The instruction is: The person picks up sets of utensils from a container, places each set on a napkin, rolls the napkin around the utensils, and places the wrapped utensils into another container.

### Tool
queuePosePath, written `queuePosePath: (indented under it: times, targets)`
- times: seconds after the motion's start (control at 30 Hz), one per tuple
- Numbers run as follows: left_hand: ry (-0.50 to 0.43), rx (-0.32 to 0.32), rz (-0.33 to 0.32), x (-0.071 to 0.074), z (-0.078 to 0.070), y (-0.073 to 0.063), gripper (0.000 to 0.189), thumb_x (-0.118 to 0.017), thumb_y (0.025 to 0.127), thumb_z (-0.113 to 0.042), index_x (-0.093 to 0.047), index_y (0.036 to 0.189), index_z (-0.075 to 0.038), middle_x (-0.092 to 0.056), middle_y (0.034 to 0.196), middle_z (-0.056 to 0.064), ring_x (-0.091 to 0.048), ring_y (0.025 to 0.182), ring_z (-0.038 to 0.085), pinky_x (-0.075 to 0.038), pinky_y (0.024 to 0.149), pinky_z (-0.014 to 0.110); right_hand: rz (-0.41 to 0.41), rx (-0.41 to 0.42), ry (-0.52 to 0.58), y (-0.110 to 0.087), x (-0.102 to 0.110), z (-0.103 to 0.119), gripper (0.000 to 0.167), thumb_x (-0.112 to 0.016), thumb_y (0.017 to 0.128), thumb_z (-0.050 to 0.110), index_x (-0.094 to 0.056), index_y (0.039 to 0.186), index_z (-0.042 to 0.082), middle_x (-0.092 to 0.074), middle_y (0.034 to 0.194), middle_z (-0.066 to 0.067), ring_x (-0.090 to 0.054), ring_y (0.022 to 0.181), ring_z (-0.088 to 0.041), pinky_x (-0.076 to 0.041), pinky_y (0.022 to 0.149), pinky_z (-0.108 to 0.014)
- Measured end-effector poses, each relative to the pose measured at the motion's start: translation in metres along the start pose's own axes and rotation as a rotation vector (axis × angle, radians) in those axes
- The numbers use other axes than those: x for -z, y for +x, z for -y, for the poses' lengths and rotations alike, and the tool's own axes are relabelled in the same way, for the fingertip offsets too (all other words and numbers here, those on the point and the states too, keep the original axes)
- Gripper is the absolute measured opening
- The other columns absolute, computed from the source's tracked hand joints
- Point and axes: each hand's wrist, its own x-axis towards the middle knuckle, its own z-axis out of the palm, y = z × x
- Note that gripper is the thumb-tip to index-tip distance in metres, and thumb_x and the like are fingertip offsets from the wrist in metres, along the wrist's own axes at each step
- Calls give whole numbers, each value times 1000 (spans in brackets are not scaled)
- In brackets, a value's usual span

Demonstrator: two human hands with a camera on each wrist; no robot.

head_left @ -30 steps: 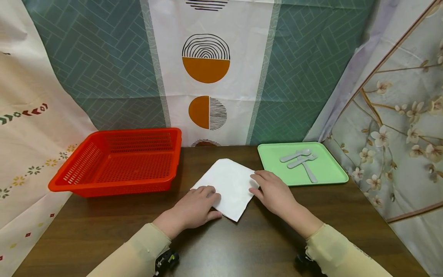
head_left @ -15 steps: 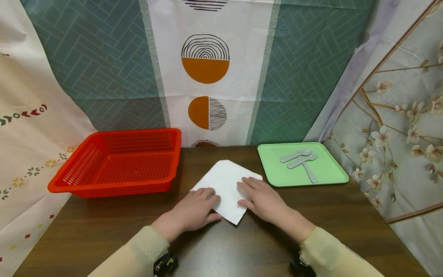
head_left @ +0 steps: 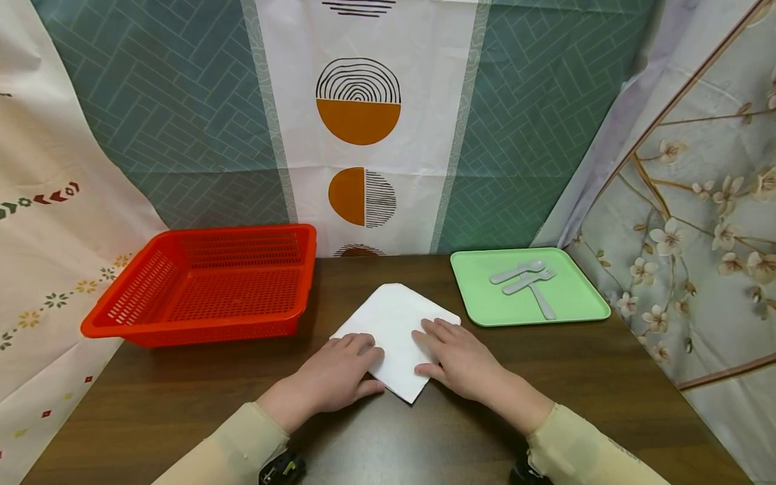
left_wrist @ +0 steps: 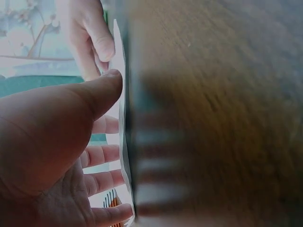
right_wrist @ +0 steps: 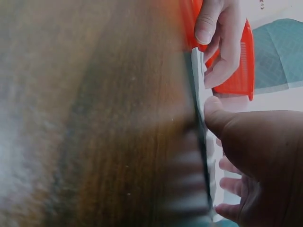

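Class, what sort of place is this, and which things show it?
Perhaps an indoor tabletop set-up: patterned cloths hang around a wooden table, which bears a red basket and a green tray.

The person's two forearms come in from the near side in sleeves of pale, creamy yellow. The left sleeve [head_left: 227,448] and the right sleeve [head_left: 591,448] both end in soft, slightly creased cuffs, and a lighter, smoother patch shows just behind each cuff. Small dark marks run along the far edge of the right sleeve. Under the left cuff sits a black device [head_left: 281,469] with a small yellow-green detail; a second dark unit [head_left: 527,471], partly hidden, sits under the right. The left hand [head_left: 338,374] and right hand [head_left: 459,357] are bare.
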Motion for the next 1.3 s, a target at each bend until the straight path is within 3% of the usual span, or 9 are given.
queuePosePath:
  times: [0.7,0.93,1.17,1.3]
  targets:
    - [-16,-22,-20,4,-11,-14,45,-77,103,-46,-66,133,-14,-60,137,9,-59,131,34,-51,107,60,63,1,19,-14,7,9,65,-68,109,45,-56,160,7,-48,167,-23,-43,155,-47,-35,124,-64]
    - [1,24,-40,2,-18,-14,46,-77,103,-47,-69,132,-13,-62,134,10,-61,127,33,-54,103,59,66,6,11,-15,4,12,66,-69,109,46,-56,161,7,-48,167,-23,-44,155,-47,-36,123,-64]
    - [91,56,-180,-5,-27,-10,35,-80,101,-43,-73,116,-12,-67,114,9,-68,105,31,-56,95,56,74,11,10,-17,2,15,66,-68,108,47,-56,161,8,-48,168,-22,-43,155,-47,-35,123,-67]
    - [101,79,-196,-10,-32,-7,39,-82,100,-40,-74,121,-8,-69,119,13,-68,111,33,-55,98,56,79,14,12,-23,2,19,66,-69,108,47,-56,161,9,-48,168,-21,-44,155,-47,-37,120,-71]
